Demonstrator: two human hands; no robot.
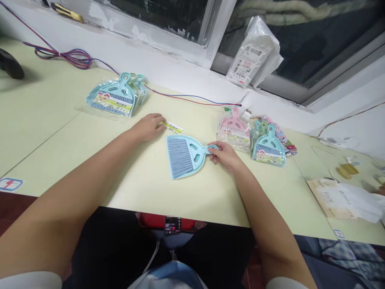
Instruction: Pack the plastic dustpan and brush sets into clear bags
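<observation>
A light-blue dustpan [197, 154] with a small brush [180, 156] nested in it lies on the pale table in front of me, its handle pointing right. My right hand [224, 155] grips that handle between thumb and fingers. To the left, my left hand [149, 126] has its fingertips closed on the left end of a yellow-green and white printed label card [173, 127], which lies just above the dustpan. Wrapped dustpan sets [112, 98] in blue and green stand behind my left hand. Beyond my right hand are a pink wrapped set [234, 128] and several blue and green ones [268, 146].
A coil of red and blue wire [76, 57] lies at the back left, a strand running along the wall. A screwdriver [67, 12] and a plastic-wrapped package [252, 54] sit on the sill. At right are a face-tissue pack [333, 196] and patterned cloth [290, 146].
</observation>
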